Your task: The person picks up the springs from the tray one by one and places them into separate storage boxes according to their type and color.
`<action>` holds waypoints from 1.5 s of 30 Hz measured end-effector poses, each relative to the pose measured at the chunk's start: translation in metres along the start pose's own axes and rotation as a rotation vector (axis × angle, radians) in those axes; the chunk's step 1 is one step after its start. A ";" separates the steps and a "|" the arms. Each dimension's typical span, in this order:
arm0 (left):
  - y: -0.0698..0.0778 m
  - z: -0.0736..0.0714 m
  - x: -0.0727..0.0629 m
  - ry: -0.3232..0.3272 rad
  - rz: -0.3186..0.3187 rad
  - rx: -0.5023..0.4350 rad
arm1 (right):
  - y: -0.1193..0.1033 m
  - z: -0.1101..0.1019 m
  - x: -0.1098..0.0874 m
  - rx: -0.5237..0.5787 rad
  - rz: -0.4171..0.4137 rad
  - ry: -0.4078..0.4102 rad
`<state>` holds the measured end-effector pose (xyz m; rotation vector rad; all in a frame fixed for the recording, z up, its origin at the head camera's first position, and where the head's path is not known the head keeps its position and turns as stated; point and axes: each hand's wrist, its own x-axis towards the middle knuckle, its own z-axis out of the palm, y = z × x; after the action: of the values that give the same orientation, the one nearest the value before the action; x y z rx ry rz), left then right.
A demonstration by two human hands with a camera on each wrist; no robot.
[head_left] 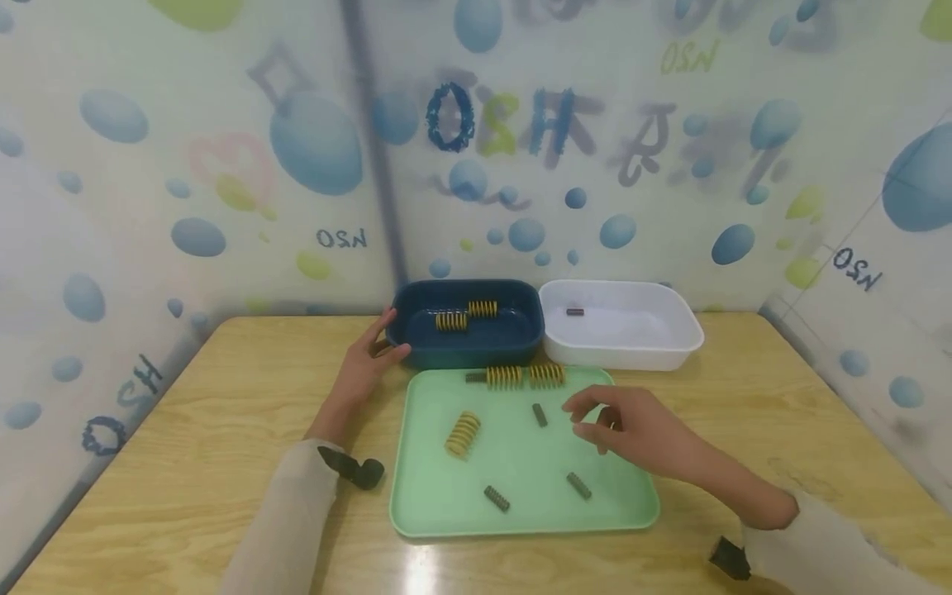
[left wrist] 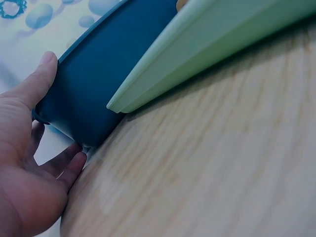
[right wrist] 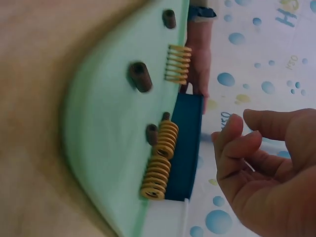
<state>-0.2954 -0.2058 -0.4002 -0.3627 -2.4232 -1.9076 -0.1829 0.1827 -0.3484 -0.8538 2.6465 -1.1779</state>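
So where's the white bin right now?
In the head view, the white bin is at the back of the table, right of centre, immediately right of the dark blue bin and beyond the green tray.

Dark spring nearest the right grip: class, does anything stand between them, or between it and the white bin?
Nothing visible separates the right grip from the dark spring. Toward the white bin, the green tray's far rim and the bin's near wall intervene, with a yellow spring nearby.
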 end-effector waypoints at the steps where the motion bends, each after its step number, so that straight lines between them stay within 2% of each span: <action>1: 0.002 0.000 -0.001 -0.001 -0.002 0.007 | 0.001 0.002 -0.003 0.008 0.019 -0.011; 6: 0.008 -0.001 -0.002 -0.003 0.005 0.014 | 0.006 0.009 -0.015 0.069 0.107 -0.060; 11: 0.003 -0.001 0.000 -0.013 0.034 0.019 | 0.013 0.010 -0.024 0.163 0.187 -0.073; 14: 0.001 -0.002 0.001 -0.016 0.036 0.026 | 0.016 0.013 -0.029 0.183 0.207 -0.069; 18: 0.004 -0.002 -0.002 -0.014 0.018 0.026 | 0.017 0.019 -0.031 0.187 0.196 -0.075; 22: -0.001 -0.001 0.000 -0.007 0.011 0.015 | 0.019 0.023 -0.031 0.176 0.191 -0.096; 28: -0.023 -0.003 0.008 0.003 0.032 0.039 | 0.023 0.028 -0.030 0.174 0.215 -0.103; 31: -0.025 -0.004 0.008 0.004 0.035 0.044 | 0.026 0.031 -0.029 0.176 0.234 -0.105; 34: -0.022 -0.004 0.008 -0.003 0.026 0.033 | 0.030 0.035 -0.029 0.176 0.236 -0.102; 41: 0.002 0.000 -0.001 -0.013 0.005 0.016 | 0.034 0.041 -0.030 0.131 0.199 -0.063; 45: 0.009 0.001 -0.004 -0.012 0.000 0.026 | 0.033 0.044 -0.030 0.097 0.198 -0.031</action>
<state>-0.2896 -0.2033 -0.3927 -0.3749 -2.4533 -1.8771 -0.1584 0.1884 -0.4060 -0.5740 2.5549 -1.2197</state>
